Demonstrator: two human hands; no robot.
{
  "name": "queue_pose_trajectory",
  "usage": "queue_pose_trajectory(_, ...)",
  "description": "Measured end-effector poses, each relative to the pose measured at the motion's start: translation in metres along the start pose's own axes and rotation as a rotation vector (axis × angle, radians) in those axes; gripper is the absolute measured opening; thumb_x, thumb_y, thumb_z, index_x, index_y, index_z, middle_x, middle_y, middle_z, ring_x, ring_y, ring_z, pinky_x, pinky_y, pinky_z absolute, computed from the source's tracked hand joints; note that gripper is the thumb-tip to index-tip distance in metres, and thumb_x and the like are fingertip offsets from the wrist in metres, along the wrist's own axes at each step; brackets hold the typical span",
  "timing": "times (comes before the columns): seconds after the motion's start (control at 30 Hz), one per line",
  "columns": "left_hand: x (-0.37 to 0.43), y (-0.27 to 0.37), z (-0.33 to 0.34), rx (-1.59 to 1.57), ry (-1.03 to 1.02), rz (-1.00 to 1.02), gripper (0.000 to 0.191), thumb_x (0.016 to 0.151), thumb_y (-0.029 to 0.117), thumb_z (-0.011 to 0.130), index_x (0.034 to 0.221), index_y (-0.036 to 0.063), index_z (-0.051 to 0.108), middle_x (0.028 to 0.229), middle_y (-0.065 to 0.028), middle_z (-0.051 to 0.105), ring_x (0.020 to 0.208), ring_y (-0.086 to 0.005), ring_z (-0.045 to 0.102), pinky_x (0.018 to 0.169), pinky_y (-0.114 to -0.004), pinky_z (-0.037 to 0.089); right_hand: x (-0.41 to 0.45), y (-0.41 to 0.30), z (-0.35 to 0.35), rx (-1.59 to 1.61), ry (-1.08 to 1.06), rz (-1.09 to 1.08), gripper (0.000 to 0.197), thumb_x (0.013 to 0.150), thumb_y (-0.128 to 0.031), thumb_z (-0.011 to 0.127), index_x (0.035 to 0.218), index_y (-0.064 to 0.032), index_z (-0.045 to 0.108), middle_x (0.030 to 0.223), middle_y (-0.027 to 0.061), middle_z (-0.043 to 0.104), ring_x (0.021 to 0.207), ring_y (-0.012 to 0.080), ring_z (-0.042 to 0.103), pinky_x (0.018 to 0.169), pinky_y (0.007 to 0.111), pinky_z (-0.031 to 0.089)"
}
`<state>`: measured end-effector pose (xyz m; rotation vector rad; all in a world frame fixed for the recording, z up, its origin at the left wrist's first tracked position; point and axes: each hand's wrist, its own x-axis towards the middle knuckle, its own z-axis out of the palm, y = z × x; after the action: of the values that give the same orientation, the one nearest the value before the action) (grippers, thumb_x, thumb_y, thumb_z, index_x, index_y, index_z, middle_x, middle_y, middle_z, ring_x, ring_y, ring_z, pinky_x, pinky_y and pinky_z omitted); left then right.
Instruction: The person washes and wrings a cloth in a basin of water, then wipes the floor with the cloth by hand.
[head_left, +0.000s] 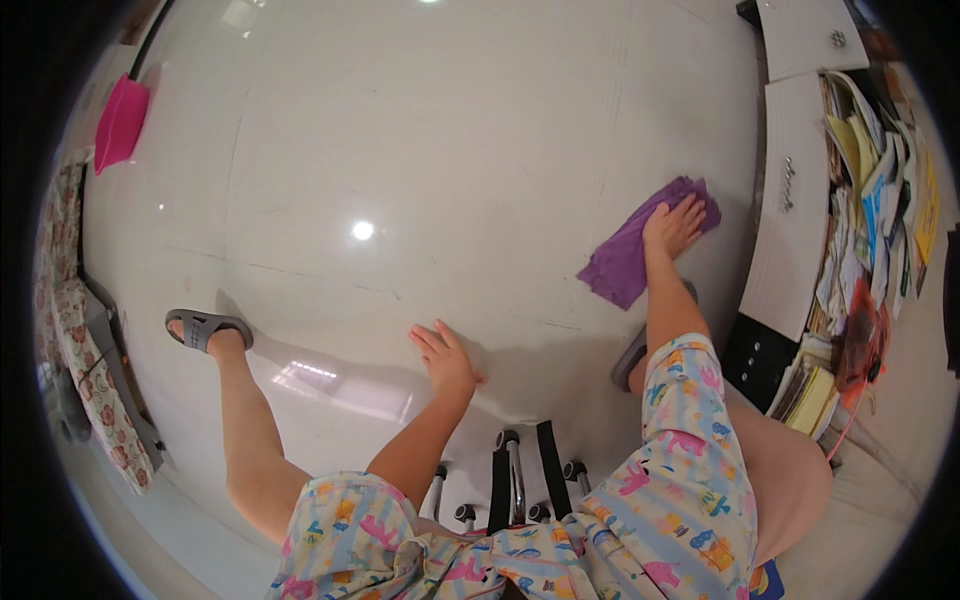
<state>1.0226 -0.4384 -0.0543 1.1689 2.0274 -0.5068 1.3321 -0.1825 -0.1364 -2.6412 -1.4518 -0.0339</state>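
Note:
My right hand (674, 225) lies flat on a crumpled purple cloth (622, 259), which is spread on the glossy white floor (420, 150) at the right. Its fingers are stretched out over the cloth's upper end, and the palm bears on it. Between my feet, my left hand (444, 364) is over the floor with its fingers somewhat apart and nothing in it. Whether that hand touches the floor I cannot tell.
On the right stands a white drawer cabinet (791, 195) beside stacked papers (862, 165) and a red plastic bag (862, 345). A pink dustpan (122, 124) is at upper left, above flowered fabric (97, 390). Chrome legs with casters (514, 472) stand below me. My feet wear grey slippers (206, 330).

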Motion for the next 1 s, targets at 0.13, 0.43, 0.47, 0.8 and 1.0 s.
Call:
queue_pose_trajectory(0.13,-0.002,0.006,-0.005,0.010,-0.050,-0.022,0.134,0.047,0.028,0.092,0.143,-0.0074,0.006,0.144,-0.0412,0.001,0.137,-0.0510,0.004,0.104,-0.047,0.036,0.029,-0.049,0.001,-0.116,-0.039,-0.581,0.065,0.084,-0.027,0.048,0.145,-0.0108,0.029,0.152,0.0112,0.023,0.141,0.0282,0.018,0.113,0.050,0.017)
queue_pose_trajectory(0.43,-0.006,-0.006,-0.008,0.048,-0.015,-0.001,0.131,0.050,0.037,0.090,0.143,-0.0092,0.009,0.142,-0.0431,0.004,0.136,-0.0523,0.008,0.102,-0.044,0.039,-0.078,-0.090,-0.038,0.019,-0.428,-1.391,0.064,0.076,-0.021,0.051,0.139,-0.0152,0.040,0.148,0.0073,0.032,0.139,0.0276,0.024,0.111,0.052,0.019)
queue_pose_trajectory(0.47,-0.004,-0.006,-0.006,0.064,-0.018,0.004,0.131,0.051,0.037,0.089,0.143,-0.0091,0.009,0.142,-0.0430,0.004,0.136,-0.0523,0.009,0.102,-0.043,0.040,-0.094,-0.082,-0.041,0.012,-0.428,-1.402,0.064,0.076,-0.021,0.051,0.139,-0.0152,0.040,0.148,0.0073,0.032,0.139,0.0276,0.024,0.111,0.052,0.019)
queue_pose_trajectory(0.8,0.006,-0.008,0.029,0.158,0.215,-0.013,0.075,0.082,0.013,0.062,0.142,-0.0066,0.020,0.143,-0.0408,0.012,0.136,-0.0521,0.015,0.097,-0.049,0.042,-0.266,-0.117,-0.042,0.015,-0.461,-0.811,0.078,0.075,-0.029,0.055,0.143,-0.0029,0.028,0.151,0.0192,0.020,0.141,0.0368,0.013,0.112,0.056,0.010)
queue_pose_trajectory(1.0,0.003,0.008,0.013,0.043,0.174,-0.005,0.064,0.085,0.005,0.051,0.143,-0.0034,0.023,0.145,-0.0377,0.013,0.137,-0.0506,0.014,0.097,-0.050,0.041,-0.248,-0.146,-0.040,0.135,-0.292,-0.911,0.073,0.077,-0.027,0.054,0.142,-0.0029,0.032,0.149,0.0197,0.025,0.139,0.0358,0.021,0.111,0.054,0.017)
